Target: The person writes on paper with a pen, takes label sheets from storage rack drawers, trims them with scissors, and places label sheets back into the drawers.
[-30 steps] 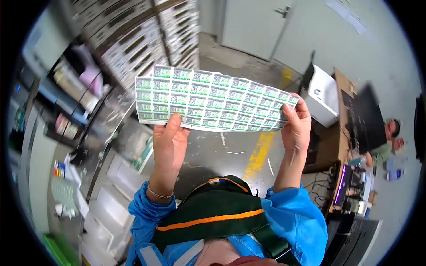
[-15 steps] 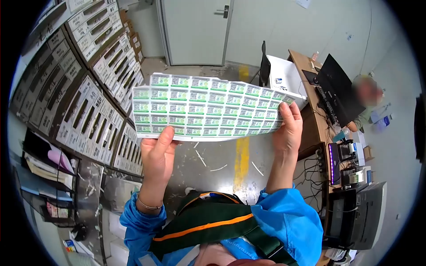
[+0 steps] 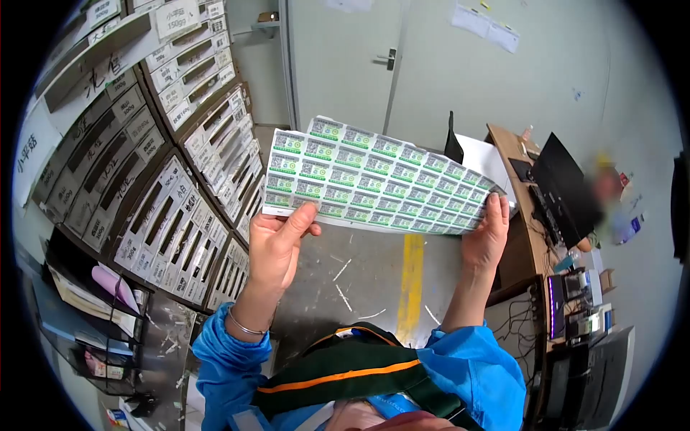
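Note:
A sheet of label stickers (image 3: pixel 379 176), printed with rows of green and white labels bearing square codes, is held up in front of me between both hands. My left hand (image 3: pixel 277 248) pinches its lower left edge, thumb on the printed face and fingers behind. At the far right end, my right hand (image 3: pixel 486 233) grips the sheet with the thumb in front; its other fingers are partly hidden. The sheet slants down to the right, and its uneven upper edge shows at least one more layer behind.
Labelled drawers or boxes (image 3: pixel 154 215) fill the shelving on the left, above a black wire rack (image 3: pixel 108 323) with papers. On the right stands a desk (image 3: pixel 514 172) with a monitor (image 3: pixel 564 190) and a blurred person (image 3: pixel 609 185). Paper scraps (image 3: pixel 343 297) litter the floor by a yellow stripe (image 3: pixel 411 280).
My view has turned left, so the shelves and door sit further right in it. The sheet now tilts more, its right end lower. Both hands keep their hold.

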{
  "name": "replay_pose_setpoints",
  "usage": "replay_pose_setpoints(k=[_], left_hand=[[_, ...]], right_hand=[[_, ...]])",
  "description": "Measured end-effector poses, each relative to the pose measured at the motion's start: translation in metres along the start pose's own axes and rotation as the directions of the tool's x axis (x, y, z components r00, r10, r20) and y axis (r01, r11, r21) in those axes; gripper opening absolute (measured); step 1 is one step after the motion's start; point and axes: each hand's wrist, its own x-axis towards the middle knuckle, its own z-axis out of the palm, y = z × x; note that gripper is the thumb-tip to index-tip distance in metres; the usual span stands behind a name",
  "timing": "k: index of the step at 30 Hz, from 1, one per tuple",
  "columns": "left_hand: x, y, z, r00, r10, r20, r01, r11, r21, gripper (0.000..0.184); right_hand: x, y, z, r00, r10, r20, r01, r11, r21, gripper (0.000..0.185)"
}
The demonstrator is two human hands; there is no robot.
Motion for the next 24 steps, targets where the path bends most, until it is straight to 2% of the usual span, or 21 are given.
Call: replay_pose_setpoints(k=[5, 7, 10, 13, 15, 16, 17, 20, 21, 23, 24], left_hand=[[0.018, -0.001, 0.000, 0.999, 0.048, -0.025, -0.047, 0.998, 0.034, 0.016], [0.025, -0.001, 0.005, 0.996, 0.052, -0.078, -0.050, 0.998, 0.029, 0.016], [0.038, -0.005, 0.007, 0.995, 0.083, -0.050, -0.082, 0.996, 0.022, 0.016], [0.049, -0.006, 0.012, 0.991, 0.128, -0.044, -0.125, 0.990, 0.066, 0.022], [0.057, 0.003, 0.008, 0.981, 0.193, -0.024, -0.190, 0.977, 0.096, 0.031], [0.057, 0.016, 0.021, 0.958, 0.286, -0.009, -0.284, 0.955, 0.091, 0.046], [0.054, 0.029, 0.022, 0.947, 0.319, 0.026, -0.319, 0.931, 0.177, 0.044], [0.045, 0.045, 0.008, 0.910, 0.410, -0.065, -0.385, 0.891, 0.240, 0.040], [0.038, 0.047, 0.003, 0.904, 0.414, -0.102, -0.377, 0.888, 0.263, 0.038], [0.024, 0.051, -0.003, 0.880, 0.439, -0.181, -0.380, 0.880, 0.285, 0.031], [0.014, 0.055, -0.006, 0.870, 0.448, -0.207, -0.376, 0.873, 0.312, 0.030]], right_hand=[[0.033, 0.021, -0.003, 1.000, -0.009, 0.029, 0.009, 1.000, 0.008, 0.015], [0.049, 0.027, -0.003, 0.993, 0.024, 0.114, -0.029, 0.999, 0.041, 0.023], [0.062, 0.030, -0.003, 0.964, 0.084, 0.252, -0.104, 0.992, 0.069, 0.035], [0.076, 0.036, -0.008, 0.959, 0.100, 0.266, -0.062, 0.987, -0.147, 0.030], [0.086, 0.036, 0.006, 0.957, -0.026, 0.290, 0.075, 0.984, -0.159, 0.023], [0.088, 0.033, 0.026, 0.963, -0.121, 0.239, 0.148, 0.984, -0.097, 0.022], [0.091, 0.030, 0.049, 0.962, -0.202, 0.184, 0.211, 0.977, -0.029, 0.021], [0.127, 0.045, 0.105, 0.756, -0.584, 0.296, 0.583, 0.806, 0.103, 0.023], [0.130, 0.039, 0.138, 0.588, -0.655, 0.475, 0.643, 0.735, 0.216, 0.023], [0.130, 0.029, 0.211, 0.341, -0.699, 0.629, 0.756, 0.601, 0.259, 0.022], [0.126, 0.029, 0.250, 0.300, -0.697, 0.651, 0.740, 0.601, 0.303, 0.022]])
